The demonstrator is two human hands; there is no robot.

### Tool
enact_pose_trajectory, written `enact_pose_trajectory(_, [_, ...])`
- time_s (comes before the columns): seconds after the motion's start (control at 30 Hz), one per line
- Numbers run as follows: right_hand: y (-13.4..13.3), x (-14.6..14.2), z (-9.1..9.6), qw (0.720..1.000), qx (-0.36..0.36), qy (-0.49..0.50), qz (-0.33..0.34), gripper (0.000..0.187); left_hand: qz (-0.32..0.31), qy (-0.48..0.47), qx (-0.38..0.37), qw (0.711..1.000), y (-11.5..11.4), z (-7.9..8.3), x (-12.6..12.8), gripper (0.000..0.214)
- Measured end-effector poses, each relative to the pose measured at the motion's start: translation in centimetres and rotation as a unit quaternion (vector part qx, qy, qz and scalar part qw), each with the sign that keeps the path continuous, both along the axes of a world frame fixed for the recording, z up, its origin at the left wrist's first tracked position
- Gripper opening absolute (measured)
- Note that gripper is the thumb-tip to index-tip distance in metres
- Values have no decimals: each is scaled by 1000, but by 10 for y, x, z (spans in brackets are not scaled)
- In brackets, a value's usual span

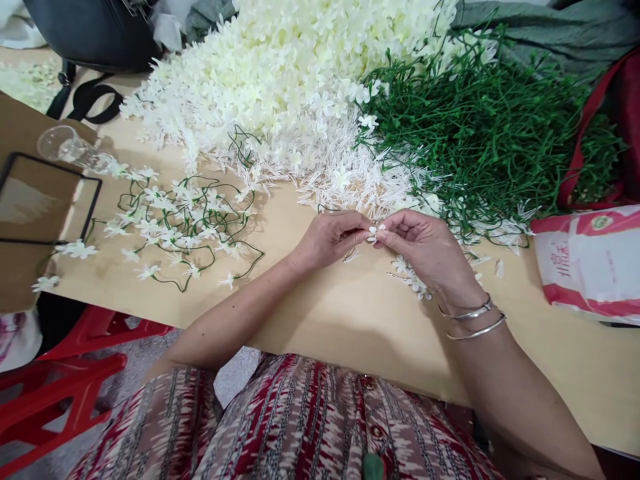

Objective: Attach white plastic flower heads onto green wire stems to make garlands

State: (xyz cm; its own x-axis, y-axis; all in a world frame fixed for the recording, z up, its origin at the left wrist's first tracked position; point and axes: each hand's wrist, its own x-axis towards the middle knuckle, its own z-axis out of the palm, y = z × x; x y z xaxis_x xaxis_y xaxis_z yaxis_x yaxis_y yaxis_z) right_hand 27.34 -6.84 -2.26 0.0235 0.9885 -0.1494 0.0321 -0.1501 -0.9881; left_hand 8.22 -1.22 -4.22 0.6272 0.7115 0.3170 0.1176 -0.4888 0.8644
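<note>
Between my fingertips, over the table, is a small white artificial flower (375, 233). My left hand (337, 235) pinches it from the left, thumb and forefinger pressed together. From the other side my right hand (420, 243) pinches it too, close against the left. Fingers hide part of the flower. Below my right hand lie a few loose white blossoms (414, 280). Behind both hands spread many white stamen-like pieces (345, 173). On the left, white flowers joined to green stems (175, 223) lie in a loose tangle.
A large heap of cream petals (310, 60) covers the back of the table (320, 313). Green plastic stems (485, 127) pile up at the back right. A red-and-white packet (590, 260) lies right, a clear cup (70, 147) on its side left. A cardboard box (35, 207) stands far left.
</note>
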Motion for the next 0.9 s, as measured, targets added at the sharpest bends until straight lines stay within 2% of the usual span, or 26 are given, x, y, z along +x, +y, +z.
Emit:
enact_pose_trajectory(0.17, [-2, 0, -3, 999, 40, 0, -14, 25, 24, -23, -45, 998, 3, 25, -4, 48])
enact_pose_trajectory(0.27, [-8, 0, 1, 992, 93, -72, 43, 16, 6, -40, -107, 993, 9, 40, -15, 46])
enact_pose_trajectory(0.43, [-15, -8, 3, 934, 205, -227, 185, 6, 36, -117, -185, 975, 19, 45, -28, 47])
enact_pose_trajectory(0.47, [-15, -10, 1, 921, 223, -253, 196, 9, 29, -110, -191, 975, 20, 45, -30, 47])
enact_pose_trajectory(0.53, [-13, -11, -2, 900, 242, -303, 198, 14, -31, -66, -197, 978, 20, 47, -32, 46])
enact_pose_trajectory(0.63, [-10, -5, -3, 900, 233, -346, 129, 15, -164, 45, -177, 970, 18, 49, -33, 35])
enact_pose_trajectory(0.7, [-10, 1, 0, 910, 222, -346, 48, 14, -184, 87, -139, 969, 16, 49, -32, 23])
enact_pose_trajectory(0.8, [-10, 5, 6, 921, 217, -322, -37, 15, -80, 89, -62, 991, 17, 45, -31, 15])
enact_pose_trajectory(0.9, [-11, 4, 6, 930, 208, -292, -78, 15, 23, 93, -6, 995, 21, 40, -34, 14])
